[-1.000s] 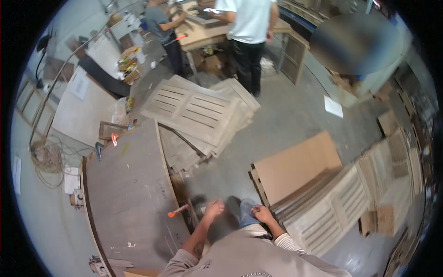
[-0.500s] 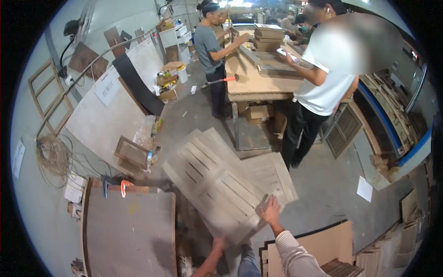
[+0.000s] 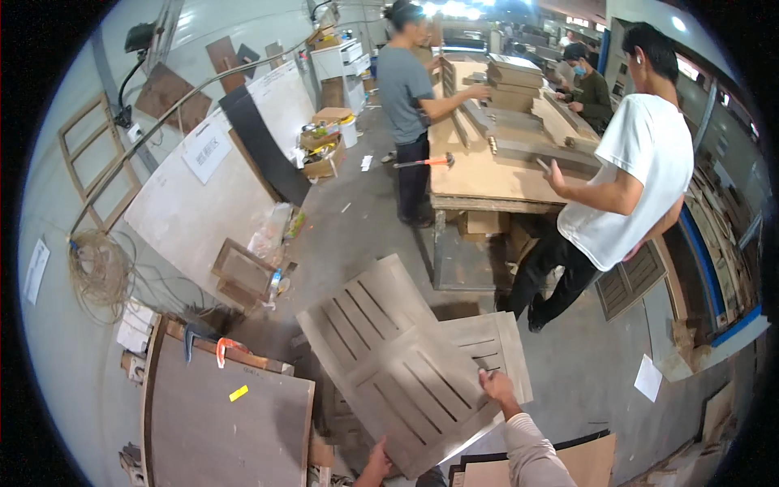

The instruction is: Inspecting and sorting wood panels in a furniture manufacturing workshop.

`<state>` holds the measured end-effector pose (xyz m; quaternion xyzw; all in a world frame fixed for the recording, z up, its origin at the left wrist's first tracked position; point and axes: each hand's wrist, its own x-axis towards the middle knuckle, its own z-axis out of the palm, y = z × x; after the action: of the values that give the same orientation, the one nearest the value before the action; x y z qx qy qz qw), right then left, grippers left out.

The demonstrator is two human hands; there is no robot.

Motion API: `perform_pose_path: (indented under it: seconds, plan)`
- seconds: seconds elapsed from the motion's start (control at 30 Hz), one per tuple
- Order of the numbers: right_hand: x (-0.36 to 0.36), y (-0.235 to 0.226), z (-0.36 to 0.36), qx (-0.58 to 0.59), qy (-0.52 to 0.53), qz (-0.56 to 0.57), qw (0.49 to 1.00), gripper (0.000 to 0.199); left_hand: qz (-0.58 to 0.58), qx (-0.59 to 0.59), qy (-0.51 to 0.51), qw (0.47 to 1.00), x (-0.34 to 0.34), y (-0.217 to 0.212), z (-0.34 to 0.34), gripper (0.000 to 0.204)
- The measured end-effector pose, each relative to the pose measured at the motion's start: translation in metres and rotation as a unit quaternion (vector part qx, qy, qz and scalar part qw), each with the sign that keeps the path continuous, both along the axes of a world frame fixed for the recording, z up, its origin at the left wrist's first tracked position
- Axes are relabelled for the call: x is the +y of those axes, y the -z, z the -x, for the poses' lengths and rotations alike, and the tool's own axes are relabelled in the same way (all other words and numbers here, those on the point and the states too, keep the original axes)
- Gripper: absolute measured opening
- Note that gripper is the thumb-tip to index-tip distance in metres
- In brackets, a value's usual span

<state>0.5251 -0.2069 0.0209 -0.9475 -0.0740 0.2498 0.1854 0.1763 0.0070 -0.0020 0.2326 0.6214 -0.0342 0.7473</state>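
Note:
Between my two hands is a grey-brown wooden panel [image 3: 369, 357] with two groups of long slots, lying at a slant. My left hand [image 3: 376, 467] grips its lower left edge, with part of the fingers hidden. On the right edge my right hand [image 3: 499, 387] is closed, thumb on top and the other fingers partly out of sight. A second slotted panel [image 3: 507, 345] of the same colour shows from under the held one on its right side. Whether the two touch I cannot tell.
At lower left stands a dark flat board [image 3: 219, 430] with an orange clamp [image 3: 231, 349] at its far edge. A workbench [image 3: 503, 178] is ahead, with a person in grey [image 3: 403, 89] and one in white [image 3: 641, 162] beside it. A light board [image 3: 535, 471] lies at bottom right.
The view has shifted, so the bench and people appear lower and further right. The held panel has turned slightly and is no longer blurred. Both hands have kept their grip.

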Motion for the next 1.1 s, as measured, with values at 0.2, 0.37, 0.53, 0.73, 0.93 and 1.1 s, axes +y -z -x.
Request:
perform_pose_path:
  seconds: [0.2,0.37,0.53,0.73,0.93,1.1]
  plan:
    - [0.000,-0.073,-0.002,-0.086,0.025,-0.040,0.995,0.063,-0.044,-0.125,0.012,0.991,0.000,-0.120,-0.013,0.053]
    - [0.005,-0.114,0.027,-0.042,0.042,-0.043,0.997,0.060,-0.283,-0.182,0.027,0.941,0.023,-0.202,-0.025,0.047]
    - [0.032,-0.061,0.127,-0.027,0.085,-0.199,0.976,0.061,-0.479,-0.137,0.091,0.862,0.074,-0.297,0.025,0.038]
    - [0.115,-0.114,0.295,0.008,0.068,-0.300,0.951,0.058,-0.516,-0.093,0.082,0.848,0.108,-0.299,0.240,0.057]
    - [0.207,-0.140,0.426,-0.036,-0.120,-0.256,0.959,0.055,-0.412,-0.131,-0.168,0.886,0.085,-0.266,0.460,0.048]
    - [0.318,-0.159,0.545,-0.046,-0.266,-0.246,0.931,0.053,-0.424,-0.082,-0.317,0.845,0.081,-0.228,0.592,0.036]
